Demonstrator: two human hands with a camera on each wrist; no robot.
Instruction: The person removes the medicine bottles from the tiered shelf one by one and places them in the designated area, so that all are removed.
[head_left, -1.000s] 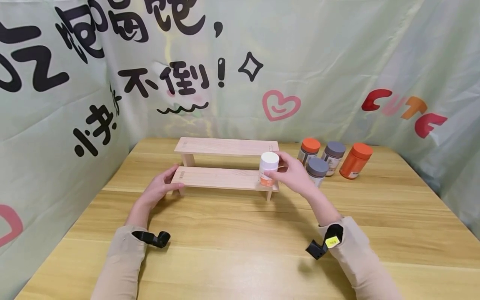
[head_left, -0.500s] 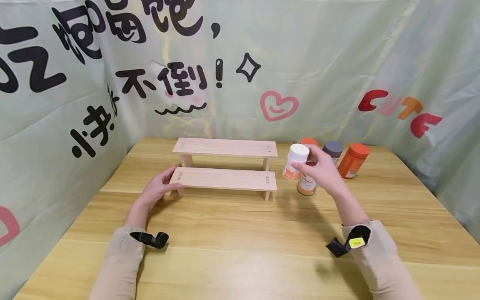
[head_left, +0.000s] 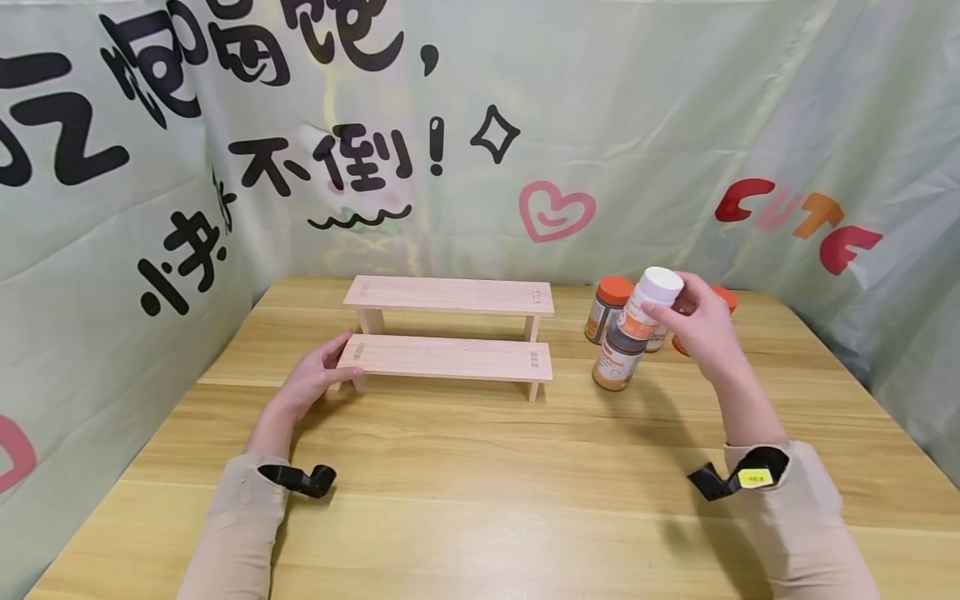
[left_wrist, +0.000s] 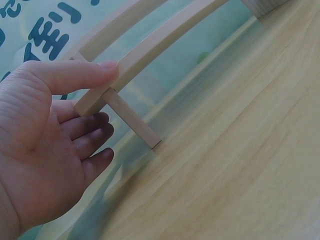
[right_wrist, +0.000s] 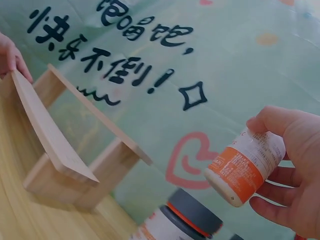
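Note:
A two-tier wooden rack [head_left: 442, 357] stands on the table. My left hand [head_left: 311, 379] grips the left end of its lower board, thumb [left_wrist: 90, 76] on top and fingers curled beneath, as the left wrist view shows. Off to the right, my right hand [head_left: 708, 333] pinches a white-capped pill bottle [head_left: 651, 302] with an orange-and-white label. It is held tilted, lifted over the table. In the head view it overlaps a grey-capped bottle [head_left: 617, 368] standing below. From the right wrist, the pill bottle [right_wrist: 245, 167] shows its base apart from that grey cap [right_wrist: 195, 212].
An orange-capped bottle [head_left: 604, 310] stands behind the grey-capped one. Another bottle [head_left: 657, 340] is mostly hidden by the pill bottle and hand, and an orange bottle's cap [head_left: 726, 297] peeks out behind the right hand. A printed cloth [head_left: 660, 125] hangs behind the table [head_left: 450, 500].
The right hand has carried the pill bottle rightward from the lower board's right end to over the other bottles, tilting it. The left hand keeps its grip on the rack.

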